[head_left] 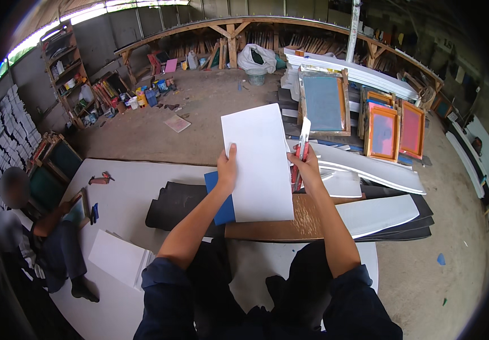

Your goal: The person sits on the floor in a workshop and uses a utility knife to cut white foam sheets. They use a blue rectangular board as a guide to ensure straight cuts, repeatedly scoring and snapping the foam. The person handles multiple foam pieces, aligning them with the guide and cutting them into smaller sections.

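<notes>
My left hand [227, 170] is closed on the left edge of a white rectangular sheet [258, 164], thumb on its face. The sheet is held up in front of me. My right hand [308, 170] grips a red utility knife [301, 152], its pale blade end pointing up, and its fingers touch the sheet's right edge. Behind the sheet, a blue sheet [221, 198] shows beside my left wrist. Below lie a brown board [272, 229] with a worn surface and dark grey sheets [179, 204]. A white cut piece [377, 215] rests near my right forearm.
At left a seated person [57, 243] holds a small framed screen [77, 209]. Nearby are a stack of white sheets [120, 258] and a red-handled tool [101, 178]. Framed screens [325, 102] and long white boards [357, 73] stand ahead right. A wooden shelf [63, 68] stands far left.
</notes>
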A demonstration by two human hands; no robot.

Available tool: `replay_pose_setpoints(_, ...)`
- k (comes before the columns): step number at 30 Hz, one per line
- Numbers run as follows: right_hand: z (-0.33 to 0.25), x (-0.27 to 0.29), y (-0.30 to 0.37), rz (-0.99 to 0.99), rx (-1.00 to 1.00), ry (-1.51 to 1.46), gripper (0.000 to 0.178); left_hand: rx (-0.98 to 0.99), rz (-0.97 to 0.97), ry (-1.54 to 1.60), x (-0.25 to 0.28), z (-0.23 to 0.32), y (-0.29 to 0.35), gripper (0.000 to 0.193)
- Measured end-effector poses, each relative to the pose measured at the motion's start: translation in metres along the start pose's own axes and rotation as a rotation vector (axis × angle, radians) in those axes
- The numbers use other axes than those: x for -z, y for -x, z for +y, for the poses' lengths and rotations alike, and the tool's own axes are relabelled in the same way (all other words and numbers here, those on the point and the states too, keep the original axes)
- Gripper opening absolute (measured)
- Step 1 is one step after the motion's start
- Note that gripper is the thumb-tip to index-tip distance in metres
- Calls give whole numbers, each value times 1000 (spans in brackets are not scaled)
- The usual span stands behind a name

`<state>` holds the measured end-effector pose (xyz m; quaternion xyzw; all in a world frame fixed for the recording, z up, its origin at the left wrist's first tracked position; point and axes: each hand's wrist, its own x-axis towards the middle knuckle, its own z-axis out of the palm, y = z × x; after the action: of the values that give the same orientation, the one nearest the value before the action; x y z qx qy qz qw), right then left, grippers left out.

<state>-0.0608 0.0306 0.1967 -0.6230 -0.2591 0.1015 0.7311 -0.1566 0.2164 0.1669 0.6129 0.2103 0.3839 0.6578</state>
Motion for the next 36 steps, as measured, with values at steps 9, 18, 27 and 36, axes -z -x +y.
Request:
replay_pose_setpoints(9, 13, -1, -1, 47, 33, 13, 46, 4, -81, -238, 1, -4, 16, 53)
replay_pose_setpoints(18, 21, 4, -3, 87, -4, -141, 27, 137, -171, -147, 4, -23, 14, 53)
replay_pose_setpoints(27, 21, -6, 2, 43, -45, -48, 22, 164, -117, -312, 14, -34, 13, 53)
replay_pose_setpoints(36, 26, -8, 6, -32, 14, 71, 33, -130, 22, -812, 13, -29, 12, 70)
